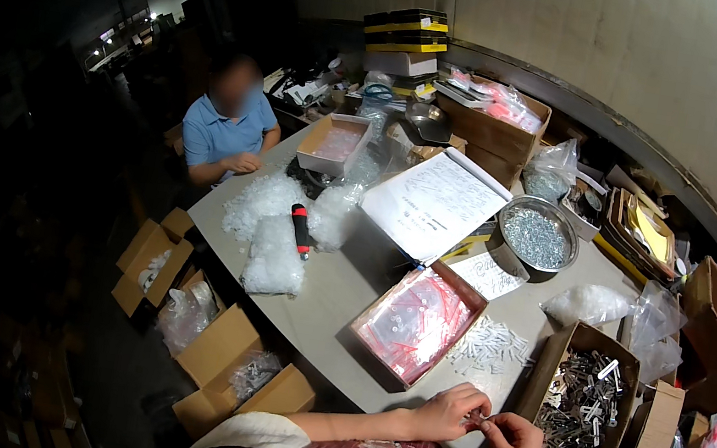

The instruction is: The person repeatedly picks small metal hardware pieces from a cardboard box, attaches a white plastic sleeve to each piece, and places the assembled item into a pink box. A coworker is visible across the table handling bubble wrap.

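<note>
At the table's near edge my left hand (451, 410) and my right hand (514, 446) meet, fingertips pinched together. Something small is between them, too small and covered to name. Just beyond lies a pile of small white plastic pieces (493, 347), shaped like wall plugs. To the left of the pile stands a box (376, 368) filled with clear, red-edged small bags (420, 319). On the right, close to my right hand, a cardboard box (544, 368) holds many dark and shiny metal clip-like parts (583, 411).
A steel bowl of small screws (534, 237) and a written pad (434, 200) stand farther back. Bags of clear plastic pieces (277, 254) and a red-black handled tool (300, 230) lie left. A person in blue (229, 130) sits across. Open cartons (224, 348) stand below the left edge.
</note>
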The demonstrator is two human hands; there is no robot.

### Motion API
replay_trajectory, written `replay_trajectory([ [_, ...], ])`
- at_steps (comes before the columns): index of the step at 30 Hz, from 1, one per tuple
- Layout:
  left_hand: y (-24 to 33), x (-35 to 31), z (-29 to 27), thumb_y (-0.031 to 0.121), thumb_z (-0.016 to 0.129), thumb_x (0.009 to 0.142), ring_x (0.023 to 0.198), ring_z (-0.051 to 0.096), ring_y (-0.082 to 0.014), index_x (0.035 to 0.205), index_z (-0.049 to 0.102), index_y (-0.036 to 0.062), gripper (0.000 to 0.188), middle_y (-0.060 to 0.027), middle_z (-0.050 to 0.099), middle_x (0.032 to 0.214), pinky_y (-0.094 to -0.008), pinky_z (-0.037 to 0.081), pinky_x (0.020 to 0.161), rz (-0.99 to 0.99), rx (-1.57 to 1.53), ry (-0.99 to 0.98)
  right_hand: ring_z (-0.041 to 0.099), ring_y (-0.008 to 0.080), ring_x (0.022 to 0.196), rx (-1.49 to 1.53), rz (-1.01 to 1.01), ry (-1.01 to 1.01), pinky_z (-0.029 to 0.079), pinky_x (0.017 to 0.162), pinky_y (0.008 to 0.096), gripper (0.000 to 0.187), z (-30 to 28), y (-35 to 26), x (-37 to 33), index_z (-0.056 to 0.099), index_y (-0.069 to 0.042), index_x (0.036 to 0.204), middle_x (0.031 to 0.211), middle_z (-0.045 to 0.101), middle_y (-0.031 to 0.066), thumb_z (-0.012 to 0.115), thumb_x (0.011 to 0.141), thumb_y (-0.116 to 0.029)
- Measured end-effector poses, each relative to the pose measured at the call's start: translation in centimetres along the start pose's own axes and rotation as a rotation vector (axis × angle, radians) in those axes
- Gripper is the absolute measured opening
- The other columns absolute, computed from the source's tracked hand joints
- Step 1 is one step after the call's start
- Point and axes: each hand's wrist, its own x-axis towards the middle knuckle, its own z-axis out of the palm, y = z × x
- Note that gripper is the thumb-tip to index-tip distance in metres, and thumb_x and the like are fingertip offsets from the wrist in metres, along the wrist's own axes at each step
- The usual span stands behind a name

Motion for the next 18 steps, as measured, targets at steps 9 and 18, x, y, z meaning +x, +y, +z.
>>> replay_trajectory([
  [9,0.7,-0.8,0.2,0.006,0.072,0.079,0.096,0.062,-0.0341,0.109,0.060,0.0018,0.033,-0.0145,0.063,0.100,-0.0408,0.050,0.084,-0.116,-0.123,-0.254,0.049,0.0370,0.119,-0.621,-0.448,-0.081,0.041,0.100,0.0486,0.025,-0.4,-1.7,-0.9,0.076,-0.011,0.097,0.109,0.058,0.0116,0.078,0.072,-0.009],
  [18,1.7,-0.4,-1.5,0.014,0.071,0.092,0.110,0.067,-0.0211,0.134,0.057,0.0015,0.046,-0.0151,0.069,0.120,-0.0354,0.051,0.096,-0.215,-0.433,-0.281,0.048,0.0425,0.131,-0.547,-0.584,0.051,0.040,0.108,0.0518,0.023,-0.1,-2.0,-0.6,0.062,-0.001,0.097,0.124,0.059,0.0179,0.074,0.078,-0.004],
])
